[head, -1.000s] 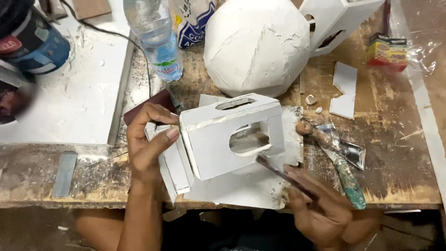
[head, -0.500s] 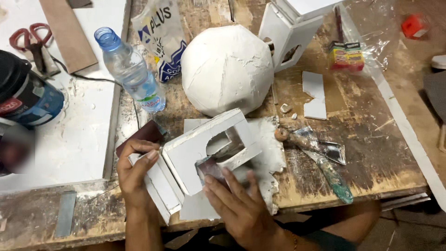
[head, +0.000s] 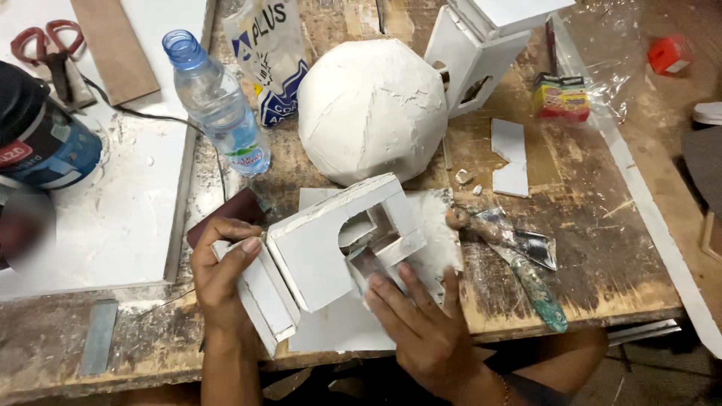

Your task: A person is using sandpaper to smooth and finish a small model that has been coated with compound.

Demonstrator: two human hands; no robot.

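The left hand gripped the left end of a small white board model building with an arched opening, its thumb laid across the top edge and its fingers curled around the side panel, so that grip was pressed shut on the model. The model lay tilted on a white sheet near the front edge of the worn wooden counter. The right hand pinched a thin metal blade between thumb and fingers and held its tip against the model's face just below the arch. Behind the model sat a large white plaster-coated faceted dome, and behind that stood a second white board model. To the left stood a clear plastic water bottle with a blue cap, beside a printed plastic bag. Two plaster-smeared putty knives lay just right of the model. Red-handled scissors rested at the far left on a white board.
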